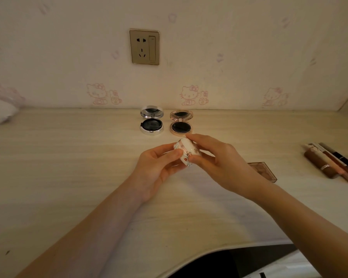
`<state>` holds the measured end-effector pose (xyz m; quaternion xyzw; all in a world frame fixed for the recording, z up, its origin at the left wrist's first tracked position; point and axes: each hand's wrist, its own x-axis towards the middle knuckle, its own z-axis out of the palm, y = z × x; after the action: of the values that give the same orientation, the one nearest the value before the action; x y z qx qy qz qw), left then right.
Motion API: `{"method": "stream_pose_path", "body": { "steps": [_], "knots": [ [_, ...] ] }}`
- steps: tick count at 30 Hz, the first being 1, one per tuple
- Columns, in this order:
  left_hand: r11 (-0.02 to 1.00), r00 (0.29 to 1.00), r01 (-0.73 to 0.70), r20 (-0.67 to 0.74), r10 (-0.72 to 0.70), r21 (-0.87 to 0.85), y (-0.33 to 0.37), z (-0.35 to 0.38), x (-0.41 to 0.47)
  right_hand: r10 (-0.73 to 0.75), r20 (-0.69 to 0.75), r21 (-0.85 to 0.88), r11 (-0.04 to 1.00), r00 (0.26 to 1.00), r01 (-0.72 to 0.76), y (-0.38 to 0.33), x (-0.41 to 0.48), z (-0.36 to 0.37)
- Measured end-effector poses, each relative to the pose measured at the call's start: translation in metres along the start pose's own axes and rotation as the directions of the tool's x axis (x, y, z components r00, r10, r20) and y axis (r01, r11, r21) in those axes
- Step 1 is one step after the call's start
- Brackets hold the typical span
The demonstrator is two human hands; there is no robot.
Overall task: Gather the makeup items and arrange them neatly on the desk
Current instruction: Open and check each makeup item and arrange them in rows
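left hand (159, 169), right hand (221, 163): fingers clamped on round white floral compact (187, 150), gold clasp.

Both hands (189, 165) gripping floral compact (187, 151), above desk (68, 157)

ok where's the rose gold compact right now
Head view: the rose gold compact sits open on the desk by the wall, just right of the silver compact and just beyond the right hand.

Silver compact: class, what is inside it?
The silver compact stands open: a black round puff fills its base, a mirror its lid. Anything beneath the puff is covered.
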<state>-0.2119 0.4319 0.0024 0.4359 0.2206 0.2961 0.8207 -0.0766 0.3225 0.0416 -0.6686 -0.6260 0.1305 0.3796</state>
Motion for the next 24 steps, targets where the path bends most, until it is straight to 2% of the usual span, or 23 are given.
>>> {"method": "stream_pose_path", "body": {
  "steps": [4,12,15,19,22,24],
  "knots": [
    [1.000,1.000,-0.014,-0.015,0.014,0.027,0.001,-0.001,0.000,-0.028,0.018,-0.043,0.999,0.999,0.029,0.000,0.001,0.000],
    [0.995,1.000,-0.008,0.018,0.007,0.098,-0.002,-0.002,0.002,0.046,0.057,-0.037,0.998,0.997,-0.044,0.006,0.005,-0.015],
    [0.970,0.998,-0.051,0.047,0.041,0.238,-0.006,-0.002,0.002,0.076,0.059,-0.056,0.996,0.995,-0.072,0.012,0.004,-0.018],
    [0.861,0.989,-0.146,0.049,0.140,0.487,-0.007,0.000,0.000,0.048,0.078,-0.144,0.989,0.996,-0.037,0.019,0.003,-0.018],
    [0.819,0.983,-0.167,0.026,0.183,0.549,-0.009,0.001,0.000,0.010,0.087,-0.173,0.985,0.996,0.005,0.024,0.000,-0.014],
    [0.754,0.976,-0.192,0.041,0.214,0.628,-0.012,0.001,0.000,-0.001,0.100,-0.202,0.979,0.995,0.022,0.028,-0.001,-0.012]
  ]
}}
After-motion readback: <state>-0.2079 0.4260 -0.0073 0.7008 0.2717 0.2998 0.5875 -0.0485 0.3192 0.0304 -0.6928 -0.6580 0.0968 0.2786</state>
